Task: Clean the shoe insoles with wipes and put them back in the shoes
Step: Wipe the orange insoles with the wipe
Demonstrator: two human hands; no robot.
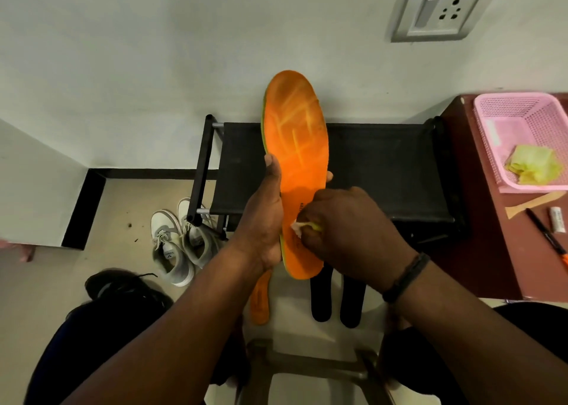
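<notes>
Above the black rack (384, 171), held in the air, the orange insole (296, 146) stands with its long axis running away from the person, toe up toward the wall and heel low. Left hand (264, 220) grips its left edge near mid-length, thumb on the face. Right hand (347, 229) is curled round a wipe (299, 227) pressed on the heel half, so unwiped length lies toeward, judging by position. A second orange insole (261, 303) and two black insoles (335, 300) lie on the floor below, partly hidden by the arms. White shoes (178, 245) stand left of the rack; the wipe is mostly covered by fingers.
</notes>
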